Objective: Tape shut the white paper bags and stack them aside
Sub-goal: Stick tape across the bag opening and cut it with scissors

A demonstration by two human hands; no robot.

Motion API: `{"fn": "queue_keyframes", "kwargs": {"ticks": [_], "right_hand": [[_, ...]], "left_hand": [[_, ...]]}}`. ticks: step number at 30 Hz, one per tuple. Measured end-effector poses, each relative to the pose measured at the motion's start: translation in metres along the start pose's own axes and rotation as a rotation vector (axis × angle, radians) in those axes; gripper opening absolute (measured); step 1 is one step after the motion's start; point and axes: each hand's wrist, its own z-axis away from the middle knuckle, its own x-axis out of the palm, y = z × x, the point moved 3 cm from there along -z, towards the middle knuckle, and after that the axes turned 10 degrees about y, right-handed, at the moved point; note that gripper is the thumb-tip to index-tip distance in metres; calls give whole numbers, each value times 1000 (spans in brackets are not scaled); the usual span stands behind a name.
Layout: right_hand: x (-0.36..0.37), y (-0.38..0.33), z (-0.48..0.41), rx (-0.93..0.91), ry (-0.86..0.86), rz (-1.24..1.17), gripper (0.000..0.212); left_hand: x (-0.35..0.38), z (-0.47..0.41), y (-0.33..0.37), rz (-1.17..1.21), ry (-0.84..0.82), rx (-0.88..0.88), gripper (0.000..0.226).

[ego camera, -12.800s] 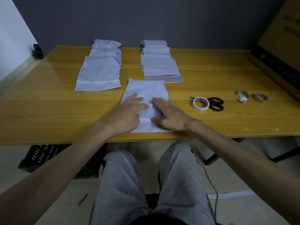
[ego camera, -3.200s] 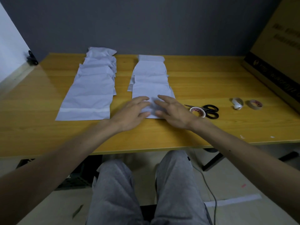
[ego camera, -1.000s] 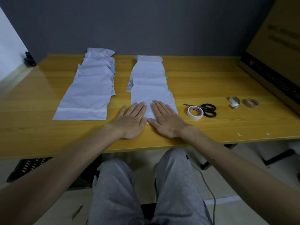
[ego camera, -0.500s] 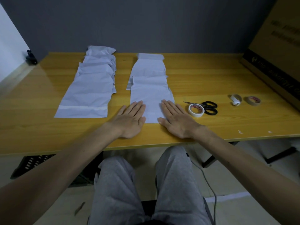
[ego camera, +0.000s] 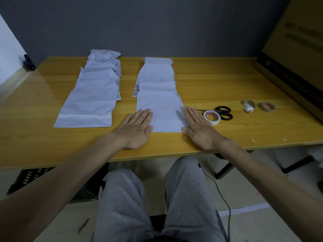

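Observation:
Two rows of white paper bags lie on the wooden table (ego camera: pixel 227 81). The left row (ego camera: pixel 94 95) ends at a bag with a strip of tape across its near end. The nearest bag of the middle row (ego camera: pixel 162 112) lies flat between my hands. My left hand (ego camera: pixel 135 130) lies flat on the table at the bag's left edge, fingers straight. My right hand (ego camera: pixel 199 128) lies flat at its right edge, fingers straight. A white tape roll (ego camera: pixel 211 117) sits just right of my right hand.
Black-handled scissors (ego camera: pixel 222 113) lie behind the tape roll. Two smaller tape rolls (ego camera: pixel 249 105) (ego camera: pixel 266 107) sit farther right. A large cardboard box (ego camera: pixel 297 58) stands along the table's right side. My knees are below the table's front edge.
My hands have slid apart from the middle of the nearest bag out to its left and right edges, flat on the table. The bag has stayed in place.

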Motion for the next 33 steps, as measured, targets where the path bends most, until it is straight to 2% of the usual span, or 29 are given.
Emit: {"fn": "queue_keyframes", "kwargs": {"ticks": [5, 9, 12, 16, 19, 21, 24, 26, 33], "right_hand": [[-7, 0, -4, 41, -16, -197, 73], [-18, 8, -1, 142, -95, -484, 80], [-22, 3, -3, 156, -62, -551, 83], [-25, -21, -16, 85, 68, -519, 81], [-25, -37, -26, -6, 166, -432, 61], [-16, -45, -33, -65, 135, -321, 46], [7, -49, -38, -97, -9, -128, 57], [18, -47, -37, -122, -25, -13, 60], [20, -43, -37, -104, -29, 39, 65]], "left_hand": [[1, 1, 1, -1, 17, 4, 55], [2, 2, 2, 1, 27, 1, 55], [3, 1, 2, 2, 36, -4, 56], [3, 2, 3, 3, 48, -5, 56], [3, 2, 3, 2, 50, -9, 56], [3, 1, 3, -1, 56, -14, 56], [3, 1, 4, -10, 65, -11, 56], [2, 2, 5, -5, 79, -7, 56], [4, 7, 0, 37, 119, -28, 56]]}}
